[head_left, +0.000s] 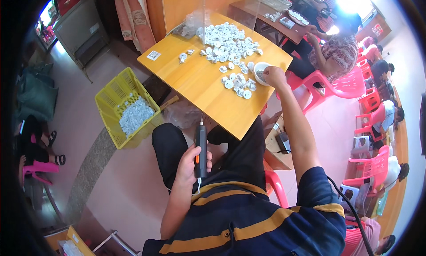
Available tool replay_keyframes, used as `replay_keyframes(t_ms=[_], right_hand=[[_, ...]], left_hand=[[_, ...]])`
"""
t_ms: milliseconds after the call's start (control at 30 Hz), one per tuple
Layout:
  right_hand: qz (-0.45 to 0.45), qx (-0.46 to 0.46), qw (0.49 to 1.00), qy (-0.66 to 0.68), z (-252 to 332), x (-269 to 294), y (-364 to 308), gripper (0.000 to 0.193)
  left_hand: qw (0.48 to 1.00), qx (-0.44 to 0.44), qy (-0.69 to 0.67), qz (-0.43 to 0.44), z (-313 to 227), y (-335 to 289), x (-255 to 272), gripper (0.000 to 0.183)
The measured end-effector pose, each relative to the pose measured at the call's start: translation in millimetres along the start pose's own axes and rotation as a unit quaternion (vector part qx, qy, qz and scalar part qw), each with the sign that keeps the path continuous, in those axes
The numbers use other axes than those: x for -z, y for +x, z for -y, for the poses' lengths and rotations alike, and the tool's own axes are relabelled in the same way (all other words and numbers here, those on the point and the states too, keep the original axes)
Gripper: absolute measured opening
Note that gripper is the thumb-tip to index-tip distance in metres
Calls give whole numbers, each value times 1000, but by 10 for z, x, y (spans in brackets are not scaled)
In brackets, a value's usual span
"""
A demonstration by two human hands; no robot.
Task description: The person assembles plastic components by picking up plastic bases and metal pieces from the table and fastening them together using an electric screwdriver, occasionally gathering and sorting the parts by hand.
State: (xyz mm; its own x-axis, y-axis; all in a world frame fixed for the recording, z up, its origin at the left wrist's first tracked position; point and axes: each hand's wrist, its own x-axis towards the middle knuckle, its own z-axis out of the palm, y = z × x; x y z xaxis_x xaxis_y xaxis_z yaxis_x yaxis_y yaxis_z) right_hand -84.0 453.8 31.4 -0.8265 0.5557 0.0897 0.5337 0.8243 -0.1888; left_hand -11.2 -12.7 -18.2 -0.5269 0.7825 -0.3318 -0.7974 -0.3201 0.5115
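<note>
My left hand [190, 164] is wrapped round a black electric screwdriver [201, 138] with an orange switch. Its thin bit points up toward the table's front edge, and a white cable leaves its lower end. On the right part of the yellow wooden table [186, 81], my right hand [274, 76] reaches into a small white bowl [256, 69] of tiny metal pieces, probably screws. Those fingers are pressed together, with the tips partly hidden. Left of the bowl lies a small group of white round plastic parts [239, 82]. A larger heap of similar parts [228, 39] spreads behind it.
A yellow plastic crate [105, 107] with many white parts stands on the floor at left. A clear panel [230, 12] rises at the table's back, beside a plastic bag [195, 22]. A seated person [333, 56] works at another table, right. Pink chairs [372, 167] line the right.
</note>
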Motion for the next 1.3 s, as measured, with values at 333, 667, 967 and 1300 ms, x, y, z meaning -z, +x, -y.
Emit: replay_keyframes(t_ms=[333, 667, 967, 1300], right_hand=[[26, 3, 996, -82, 13, -189, 141, 17], [53, 22, 998, -25, 114, -54, 52, 21], [-3, -20, 999, -25, 69, -105, 77, 23], [-54, -16, 998, 16, 69, -12, 36, 30]], left_hand=[[1000, -1, 23, -15, 1, -7, -39, 41], [999, -3, 33, -21, -1, -14, -31, 41], [999, -6, 34, -23, -10, -29, -51, 40], [1000, -5, 23, -11, 12, -23, -52, 41]])
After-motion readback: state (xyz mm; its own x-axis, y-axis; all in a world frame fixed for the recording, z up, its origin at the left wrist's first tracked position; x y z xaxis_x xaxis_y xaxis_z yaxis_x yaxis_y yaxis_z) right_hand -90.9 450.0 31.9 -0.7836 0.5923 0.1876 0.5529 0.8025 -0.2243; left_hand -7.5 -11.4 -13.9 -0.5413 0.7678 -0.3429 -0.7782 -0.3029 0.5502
